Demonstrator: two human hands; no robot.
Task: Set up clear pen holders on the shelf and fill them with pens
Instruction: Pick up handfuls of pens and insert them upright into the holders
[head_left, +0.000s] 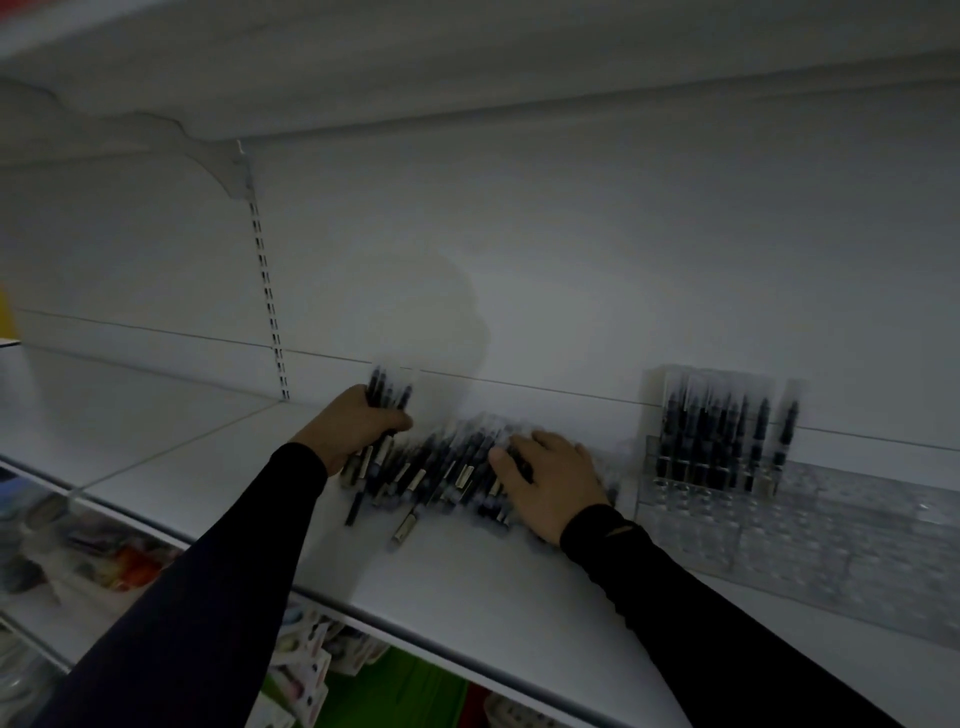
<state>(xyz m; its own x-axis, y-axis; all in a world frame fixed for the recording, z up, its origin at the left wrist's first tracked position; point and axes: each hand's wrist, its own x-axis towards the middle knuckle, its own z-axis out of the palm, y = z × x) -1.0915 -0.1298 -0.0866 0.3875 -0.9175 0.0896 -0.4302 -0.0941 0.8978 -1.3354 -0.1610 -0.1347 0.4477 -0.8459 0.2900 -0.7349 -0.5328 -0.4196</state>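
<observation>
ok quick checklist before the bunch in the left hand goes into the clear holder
1. Left hand grips a bunch of pens upright: ok.
2. Clear holder on the shelf, right of the pile: ok.
3. Free slots in the holder: ok, only its back left corner holds pens; the front rows look bare.
4. Right hand out of the way: not ok, it lies flat on the loose pens, between the bunch and the holder.
5. All pens in the bunch facing the same way: cannot tell, too blurred.
</observation>
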